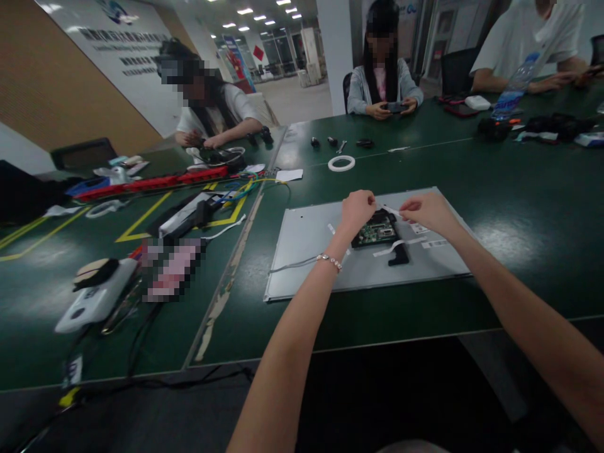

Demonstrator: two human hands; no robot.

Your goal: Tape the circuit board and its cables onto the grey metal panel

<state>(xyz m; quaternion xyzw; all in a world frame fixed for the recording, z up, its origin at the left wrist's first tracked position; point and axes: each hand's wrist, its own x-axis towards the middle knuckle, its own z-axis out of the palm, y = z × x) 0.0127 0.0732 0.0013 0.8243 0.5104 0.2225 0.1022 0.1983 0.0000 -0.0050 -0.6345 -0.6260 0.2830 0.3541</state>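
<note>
Lying on a flat grey panel (306,229), a green circuit board (377,233) sits in a dark frame near the panel's middle, with a white tape strip (391,210) at its far edge. The right hand (427,212) reaches in with thumb and finger closed, its grip pinched on that strip. The left hand (359,209) is curled at the board's far left corner; its fingertips are partly hidden, so I cannot tell whether its grip has hold of anything. Another white strip and a small black piece (399,255) lie just beside the board.

Beneath the panel spreads a dark green counter (519,207), glossy under the lights, with a worn seam (219,308) running to the panel's left. Beyond the panel lie a white tape ring (341,163) and a small wrench (341,147); left of the seam are a red power strip (179,181) and yellow lines (144,217).

Across the counter, three people sit, near a water bottle (513,89). Behind them stand a pale pillar (336,56) and a lettered wall (132,56), under rows of ceiling lights (245,11).
</note>
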